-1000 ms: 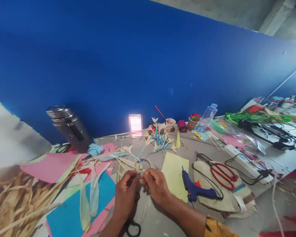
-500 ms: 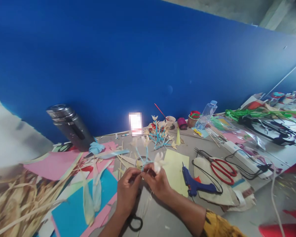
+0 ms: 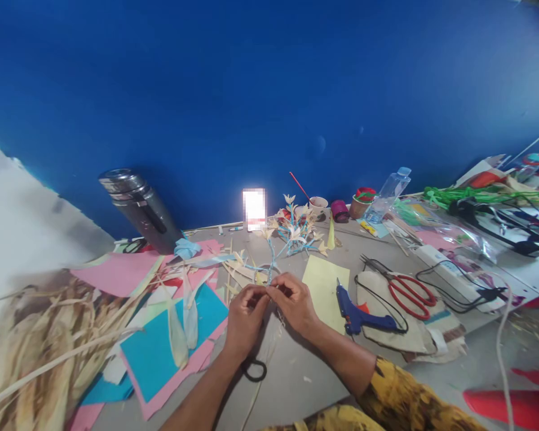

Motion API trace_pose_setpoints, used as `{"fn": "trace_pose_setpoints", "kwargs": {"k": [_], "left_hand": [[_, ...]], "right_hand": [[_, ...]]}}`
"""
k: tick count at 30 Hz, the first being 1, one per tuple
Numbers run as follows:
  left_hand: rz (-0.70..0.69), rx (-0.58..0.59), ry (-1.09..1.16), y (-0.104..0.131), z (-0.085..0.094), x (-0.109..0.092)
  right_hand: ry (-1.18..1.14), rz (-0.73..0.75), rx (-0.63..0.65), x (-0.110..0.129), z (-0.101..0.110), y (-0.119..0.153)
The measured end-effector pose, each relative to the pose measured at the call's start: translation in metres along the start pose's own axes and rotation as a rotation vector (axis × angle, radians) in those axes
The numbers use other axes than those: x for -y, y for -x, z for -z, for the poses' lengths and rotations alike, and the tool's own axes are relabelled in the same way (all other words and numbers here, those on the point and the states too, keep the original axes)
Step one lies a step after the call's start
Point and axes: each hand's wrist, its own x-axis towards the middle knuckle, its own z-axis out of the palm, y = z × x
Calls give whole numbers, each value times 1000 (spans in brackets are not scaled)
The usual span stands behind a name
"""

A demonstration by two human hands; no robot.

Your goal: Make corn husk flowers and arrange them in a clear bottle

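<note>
Both hands meet at the centre of the table, pinching the lower stem of a sprig (image 3: pixel 272 258) with blue-wrapped stems and cream husk-like flowers. The fingertips of my left hand (image 3: pixel 245 320) are closed at its base. My right hand (image 3: pixel 295 304) pinches the same spot from the other side, its fingers curled. Their fingers hide the exact grip point. A thin pale strand (image 3: pixel 276 335) hangs below the fingers. Just beyond stands a bunch of similar blue-stemmed flowers (image 3: pixel 297 233). Under my left wrist a black loop handle (image 3: pixel 254 371) shows, the rest of it covered.
Dried husks (image 3: pixel 40 353) and blue paper sheets (image 3: pixel 161 344) spread at left, before a dark flask (image 3: pixel 146 212). To the right lie yellow paper (image 3: pixel 326 287), a blue glue gun (image 3: pixel 363 317), red-handled scissors (image 3: pixel 411 293) and a power strip (image 3: pixel 453 278). A blue wall (image 3: pixel 206 120) rises behind.
My view has tilted down and shifted left. The sprig has turned in my fingers; the blurred pale flower beside my right hand is no longer there. Both hands still pinch its stem.
</note>
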Motion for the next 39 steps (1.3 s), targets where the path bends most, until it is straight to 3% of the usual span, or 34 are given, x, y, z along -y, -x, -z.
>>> {"fn": "trace_pose_setpoints", "kwargs": {"k": [11, 16, 23, 33, 39], "left_hand": [[-125, -9, -103, -1, 0, 7], [-154, -20, -157, -1, 0, 15], [-169, -10, -139, 1, -1, 11], [-132, -14, -138, 1, -6, 12], [-181, -77, -149, -2, -5, 12]], "right_hand": [[-82, -64, -16, -2, 1, -1], [-108, -23, -30, 0, 2, -4], [-333, -190, -46, -1, 1, -6], [-333, -188, -79, 1, -1, -9], [-306, -157, -51, 6, 4, -8]]}}
